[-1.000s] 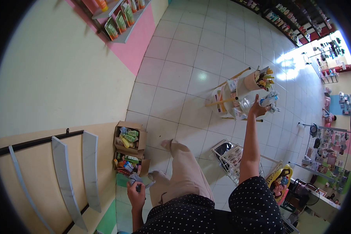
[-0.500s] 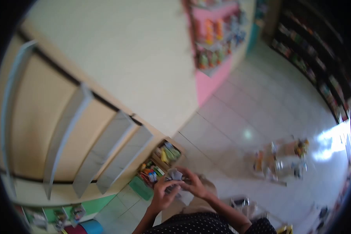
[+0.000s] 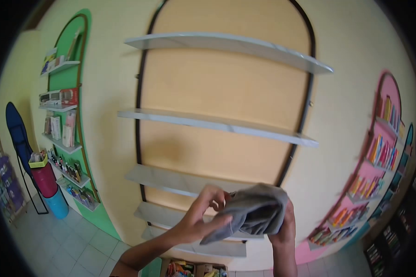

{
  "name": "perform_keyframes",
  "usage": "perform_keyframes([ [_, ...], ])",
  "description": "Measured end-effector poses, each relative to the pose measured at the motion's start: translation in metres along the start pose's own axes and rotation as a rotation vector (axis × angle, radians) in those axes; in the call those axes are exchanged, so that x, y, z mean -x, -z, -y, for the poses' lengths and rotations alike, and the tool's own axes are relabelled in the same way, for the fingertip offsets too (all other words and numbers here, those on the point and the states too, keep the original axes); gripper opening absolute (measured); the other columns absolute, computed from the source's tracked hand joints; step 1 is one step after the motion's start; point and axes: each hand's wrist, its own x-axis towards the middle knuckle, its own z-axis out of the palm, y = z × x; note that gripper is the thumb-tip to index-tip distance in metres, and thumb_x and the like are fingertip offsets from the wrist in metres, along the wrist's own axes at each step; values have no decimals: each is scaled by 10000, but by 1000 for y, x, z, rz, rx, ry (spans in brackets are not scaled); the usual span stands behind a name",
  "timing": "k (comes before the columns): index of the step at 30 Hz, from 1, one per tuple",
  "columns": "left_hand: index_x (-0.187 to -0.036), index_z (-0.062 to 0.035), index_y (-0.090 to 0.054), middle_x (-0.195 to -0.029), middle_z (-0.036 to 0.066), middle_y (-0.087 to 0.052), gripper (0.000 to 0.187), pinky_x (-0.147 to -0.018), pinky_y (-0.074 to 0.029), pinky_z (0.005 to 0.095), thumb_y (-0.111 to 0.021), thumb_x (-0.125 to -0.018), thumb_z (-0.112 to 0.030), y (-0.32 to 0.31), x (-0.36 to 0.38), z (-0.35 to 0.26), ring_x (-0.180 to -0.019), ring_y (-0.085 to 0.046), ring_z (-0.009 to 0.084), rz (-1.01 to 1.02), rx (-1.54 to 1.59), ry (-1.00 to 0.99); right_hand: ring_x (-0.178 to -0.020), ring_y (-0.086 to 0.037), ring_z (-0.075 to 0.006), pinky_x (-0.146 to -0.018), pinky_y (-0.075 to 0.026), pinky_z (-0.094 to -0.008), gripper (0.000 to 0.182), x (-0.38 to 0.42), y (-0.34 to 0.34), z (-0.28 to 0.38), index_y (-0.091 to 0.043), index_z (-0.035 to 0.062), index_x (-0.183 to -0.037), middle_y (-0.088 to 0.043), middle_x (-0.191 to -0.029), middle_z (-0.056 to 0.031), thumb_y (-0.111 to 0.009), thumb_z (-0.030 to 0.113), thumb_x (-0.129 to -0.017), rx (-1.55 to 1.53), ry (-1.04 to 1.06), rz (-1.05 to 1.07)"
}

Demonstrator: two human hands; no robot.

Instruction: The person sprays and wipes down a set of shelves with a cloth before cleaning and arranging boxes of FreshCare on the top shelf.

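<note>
A grey cloth [image 3: 259, 210], bunched and folded, hangs between my two hands before the lower shelves. My left hand [image 3: 201, 217] pinches its left edge with thumb and fingers. On the cloth's right side, my right hand [image 3: 285, 226] grips it, with most of its fingers hidden behind the fabric. Behind the cloth, marbled grey shelves are fixed to a peach arched panel [image 3: 222, 83]; the upper shelf [image 3: 226, 44] and the second shelf [image 3: 217, 122] hold nothing.
Green-backed shelves [image 3: 62, 108] with goods stand left, beside a blue bin [image 3: 56, 203] and a dark blue ironing board [image 3: 19, 134]. Pink-backed shelves [image 3: 358, 198] with colourful packs are at right. Boxes of goods [image 3: 194, 268] sit on the floor below.
The view has swung from the floor to face the shelves. Both hands are raised from near my lap to shelf height, and the grey cloth now appears larger and more spread.
</note>
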Motion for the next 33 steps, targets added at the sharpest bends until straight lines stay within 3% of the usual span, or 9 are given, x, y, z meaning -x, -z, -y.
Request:
perform_keyframes([
  [6, -998, -15, -483, -798, 4, -524, 333, -603, -394, 203, -613, -744, -188, 112, -44, -57, -728, -486, 61, 178, -41, 231, -637, -438, -61, -582, -380, -195, 269, -83, -95, -38, -533, -5, -917, -497, -740, -1, -400, 226, -881, 275, 70, 193],
  [9, -904, -20, -513, -731, -13, -521, 230, -561, -391, 184, -611, -702, -68, 139, -60, -70, -670, -490, 49, -101, 8, 56, -622, -422, -52, -532, -370, -197, 197, -104, -119, -46, -539, 19, -903, -477, -715, 6, -506, 199, -829, 373, 26, 253],
  [13, -667, -39, -431, -702, -2, -506, 166, -579, -387, 219, -588, -650, 12, 204, -88, -74, -659, -476, 73, 66, -167, -55, -578, -434, -83, -508, -374, -219, 323, -121, -135, -48, -543, 46, -880, -473, -696, -8, -700, 160, -622, 886, 289, 417],
  [18, -602, -13, -439, -569, 59, -485, 168, -513, -358, 263, -600, -612, -60, 216, -101, -85, -576, -474, 115, -116, -1124, -177, -590, -482, -138, -526, -386, -240, 292, -127, -139, -23, -587, 14, -746, -545, -632, -53, -728, 195, -565, 1592, 89, 692],
  [20, -620, 0, -466, -534, 97, -467, 190, -530, -375, 297, -606, -619, -129, 216, -115, -72, -570, -495, 157, -103, -1026, -195, -570, -516, -141, -538, -399, -241, 185, -129, -149, -20, -606, 16, -670, -571, -591, -67, -681, 182, -637, 1520, -55, 683],
  [23, -794, -27, -557, -708, 29, -542, 174, -573, -428, 240, -578, -704, -174, 201, -138, -68, -604, -528, 133, 16, -264, 98, -616, -579, -138, -599, -447, -229, 146, -131, -148, -33, -577, -20, -846, -604, -774, -68, -542, 94, -761, 424, -120, 255],
  [26, -738, -34, -508, -717, 65, -542, 215, -531, -464, 267, -602, -674, -216, 181, -148, -85, -623, -555, 140, -44, -52, 336, -721, -578, -144, -627, -459, -227, 213, -135, -149, -40, -532, -26, -952, -583, -888, -83, -502, 103, -785, 351, -12, 182],
  [30, -869, 19, -469, -720, 103, -547, 366, -621, -456, 262, -598, -685, -269, 142, -149, -92, -676, -554, 171, 20, -129, -38, -839, -467, -93, -721, -385, -231, 335, -134, -166, -53, -455, -22, -1064, -516, -940, -47, -515, 186, -809, 424, 352, 74],
  [33, -1161, 74, -349, -1063, 205, -454, 624, -859, -351, 307, -562, -739, -333, 116, -135, -98, -1004, -452, 237, 449, -208, -149, -871, -457, -93, -733, -389, -240, 347, -151, -147, -49, -444, -12, -1073, -489, -999, -46, -563, 137, -783, 345, 562, 3],
])
